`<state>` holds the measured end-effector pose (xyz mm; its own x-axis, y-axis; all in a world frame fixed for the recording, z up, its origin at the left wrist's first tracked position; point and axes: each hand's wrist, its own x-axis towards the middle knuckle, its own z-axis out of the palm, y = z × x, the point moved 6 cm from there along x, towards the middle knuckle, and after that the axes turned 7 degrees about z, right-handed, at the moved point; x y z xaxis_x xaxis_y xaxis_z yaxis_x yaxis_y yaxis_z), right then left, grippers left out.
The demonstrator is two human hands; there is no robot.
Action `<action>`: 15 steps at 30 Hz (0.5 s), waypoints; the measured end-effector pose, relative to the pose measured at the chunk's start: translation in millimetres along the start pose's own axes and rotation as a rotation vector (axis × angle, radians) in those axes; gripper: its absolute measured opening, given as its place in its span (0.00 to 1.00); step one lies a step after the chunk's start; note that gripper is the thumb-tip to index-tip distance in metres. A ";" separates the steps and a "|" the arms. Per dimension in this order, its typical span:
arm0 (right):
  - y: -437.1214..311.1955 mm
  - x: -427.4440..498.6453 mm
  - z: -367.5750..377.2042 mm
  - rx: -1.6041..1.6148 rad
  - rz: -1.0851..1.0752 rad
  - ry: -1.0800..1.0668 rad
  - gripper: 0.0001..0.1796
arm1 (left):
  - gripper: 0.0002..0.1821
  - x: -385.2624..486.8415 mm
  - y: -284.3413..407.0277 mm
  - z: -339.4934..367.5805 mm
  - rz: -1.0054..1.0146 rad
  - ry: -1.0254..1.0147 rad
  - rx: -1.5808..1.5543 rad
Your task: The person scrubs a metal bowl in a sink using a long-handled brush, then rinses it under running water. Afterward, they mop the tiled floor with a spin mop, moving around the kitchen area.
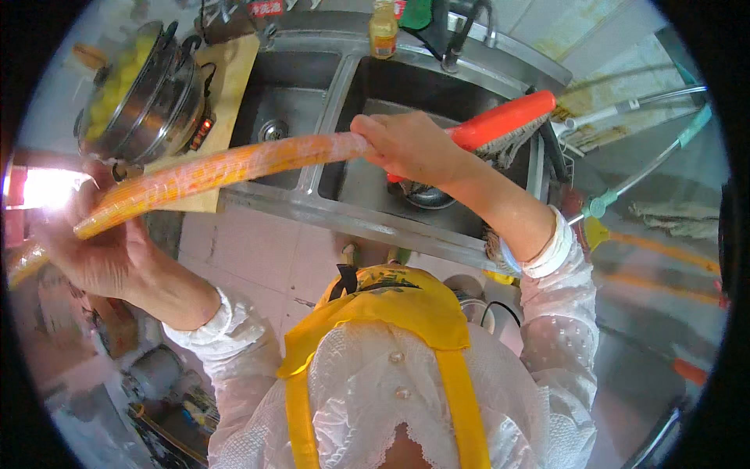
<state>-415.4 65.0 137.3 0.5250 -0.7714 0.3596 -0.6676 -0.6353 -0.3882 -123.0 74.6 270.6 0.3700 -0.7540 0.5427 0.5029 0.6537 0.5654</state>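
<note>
A mop spans the view from left to right, its orange handle in shiny clear wrap. My right hand is closed round the handle's right part, above the right sink basin. Beyond it lies the mop's red plastic socket, with grey strings hanging under it in the basin's right part. At the far left my left hand, partly blurred, wraps round the handle, which comes out again past the hand. A round metal thing sits in the basin, partly hidden by my right hand and forearm.
A steel steamer pot with yellow-green pieces stands on a wooden board, left of the left basin. Behind the basins are a bottle of yellow liquid and a faucet. Long-handled tools, one with a teal joint, stand at right.
</note>
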 end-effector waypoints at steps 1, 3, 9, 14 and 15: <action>-3.1 0.2 6.1 -0.024 -0.025 -0.011 0.17 | 0.12 -6.4 8.3 -27.4 0.064 0.145 0.165; -5.3 1.2 20.0 -0.066 -0.016 -0.078 0.15 | 0.10 -21.0 13.2 -59.8 -0.025 0.139 0.186; -13.0 -1.4 50.3 -0.222 -0.050 -0.203 0.08 | 0.04 -97.3 3.3 -136.3 -0.121 0.177 0.222; -15.1 2.4 63.2 -0.250 0.002 -0.338 0.06 | 0.06 -131.1 -11.7 -179.6 -0.245 0.331 0.096; -15.0 3.8 65.5 -0.251 0.013 -0.348 0.06 | 0.06 -133.7 -15.0 -183.7 -0.261 0.324 0.058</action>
<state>-368.8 69.2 89.0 0.6335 -0.7731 0.0317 -0.7607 -0.6298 -0.1571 -36.5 153.9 75.4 0.4670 -0.8699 0.1586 0.5709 0.4336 0.6972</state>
